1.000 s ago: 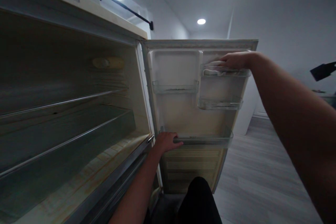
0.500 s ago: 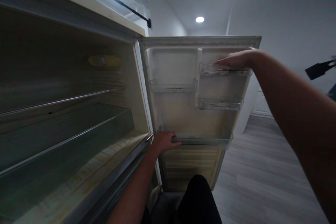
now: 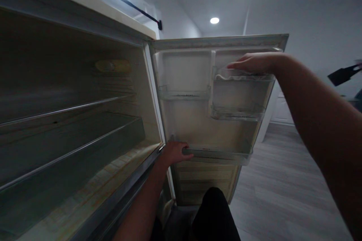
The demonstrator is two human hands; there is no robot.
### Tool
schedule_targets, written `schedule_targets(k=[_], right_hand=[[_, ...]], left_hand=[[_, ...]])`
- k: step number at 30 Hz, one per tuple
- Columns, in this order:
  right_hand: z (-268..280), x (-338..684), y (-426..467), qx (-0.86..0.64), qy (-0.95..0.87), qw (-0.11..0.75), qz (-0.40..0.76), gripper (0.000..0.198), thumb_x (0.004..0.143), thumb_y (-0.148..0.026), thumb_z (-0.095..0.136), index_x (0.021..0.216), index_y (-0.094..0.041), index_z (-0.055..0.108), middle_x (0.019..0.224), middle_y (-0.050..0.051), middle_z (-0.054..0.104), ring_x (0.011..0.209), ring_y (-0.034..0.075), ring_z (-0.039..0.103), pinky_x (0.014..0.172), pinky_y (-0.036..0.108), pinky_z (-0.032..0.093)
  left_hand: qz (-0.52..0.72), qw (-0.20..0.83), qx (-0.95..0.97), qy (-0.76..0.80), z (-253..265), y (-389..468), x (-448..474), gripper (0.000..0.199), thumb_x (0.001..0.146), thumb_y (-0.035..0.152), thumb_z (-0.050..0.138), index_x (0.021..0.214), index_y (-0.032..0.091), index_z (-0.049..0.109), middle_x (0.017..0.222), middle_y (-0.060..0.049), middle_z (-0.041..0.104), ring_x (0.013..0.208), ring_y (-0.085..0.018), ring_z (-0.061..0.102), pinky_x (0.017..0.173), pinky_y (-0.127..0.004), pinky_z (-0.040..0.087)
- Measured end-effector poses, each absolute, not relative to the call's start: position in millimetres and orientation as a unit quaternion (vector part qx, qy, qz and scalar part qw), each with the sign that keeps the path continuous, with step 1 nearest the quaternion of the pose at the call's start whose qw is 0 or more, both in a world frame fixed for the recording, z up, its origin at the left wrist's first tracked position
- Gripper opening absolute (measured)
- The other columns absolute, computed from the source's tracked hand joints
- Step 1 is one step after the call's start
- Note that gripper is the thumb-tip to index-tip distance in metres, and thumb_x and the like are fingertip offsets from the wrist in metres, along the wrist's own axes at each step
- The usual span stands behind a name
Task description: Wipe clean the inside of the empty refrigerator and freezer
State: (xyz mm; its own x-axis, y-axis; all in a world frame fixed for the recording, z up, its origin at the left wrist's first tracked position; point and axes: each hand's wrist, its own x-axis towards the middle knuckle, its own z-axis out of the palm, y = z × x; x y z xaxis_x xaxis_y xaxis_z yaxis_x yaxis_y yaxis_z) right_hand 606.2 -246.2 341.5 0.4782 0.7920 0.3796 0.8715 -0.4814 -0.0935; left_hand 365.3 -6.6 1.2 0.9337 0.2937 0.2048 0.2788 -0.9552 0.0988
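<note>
Here, a tall off-white refrigerator door (image 3: pixel 182 69), swung open; low on it, a long clear plastic lower bin (image 3: pixel 220 154), rim held in the left hand (image 3: pixel 174 152); high at the right, a short clear plastic upper bin (image 3: pixel 258 78); over this, palm down, fingers pointing left, the nearer right hand (image 3: pixel 253 63), grip too hidden to tell; directly below, inside, a crumpled white cloth (image 3: pixel 224 77), long axis along the rim.

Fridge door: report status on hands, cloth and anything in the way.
Left hand gripping lower door bin. Right hand at top-right door bin, over white cloth. Knee before bottom panel, clear of both hands.
</note>
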Motion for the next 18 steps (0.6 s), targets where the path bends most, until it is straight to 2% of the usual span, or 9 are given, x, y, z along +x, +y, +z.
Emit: schedule_targets(k=[3,9,14,18], right_hand=[[340.5,597.4,-254.0,-0.842,-0.506,0.131,-0.137,0.070,0.097,-0.070,0.045,0.119,-0.010,0.074,0.120,0.013,0.070,0.096,0.020,0.060,0.099,0.040,0.045],[339.1,597.9,-266.0,-0.787,-0.568,0.240,-0.028,0.062,0.098,-0.063,0.051,0.124,-0.011,0.070,0.115,0.011,0.073,0.091,0.016,0.062,0.092,0.034,0.048],[342.0,587.4,-260.0,-0.814,-0.547,0.195,0.011,0.053,0.098,-0.054,0.055,0.125,-0.011,0.072,0.108,0.009,0.075,0.084,0.015,0.064,0.092,0.035,0.049],[340.0,581.0,-261.9,-0.824,-0.543,0.145,-0.064,0.054,0.097,-0.055,0.058,0.120,-0.010,0.075,0.102,0.008,0.075,0.082,0.014,0.061,0.088,0.034,0.048]], left_hand=[[0.117,0.035,0.982,0.146,-0.5,-6.9,366.6,0.061,0.082,0.076,0.060,0.116,0.027,0.074,0.111,-0.006,0.079,0.104,-0.031,0.073,0.092,-0.043,0.053],[0.123,0.041,0.981,0.144,-1.4,-8.7,367.0,0.057,0.084,0.072,0.061,0.116,0.027,0.074,0.111,-0.006,0.079,0.103,-0.030,0.072,0.093,-0.043,0.052],[0.117,0.043,0.982,0.145,-0.3,-8.5,366.6,0.058,0.082,0.073,0.062,0.115,0.027,0.074,0.111,-0.006,0.079,0.103,-0.030,0.072,0.092,-0.041,0.052],[0.113,0.043,0.982,0.148,1.3,-8.0,365.9,0.059,0.082,0.074,0.061,0.117,0.027,0.074,0.113,-0.006,0.079,0.105,-0.031,0.072,0.093,-0.042,0.052]])
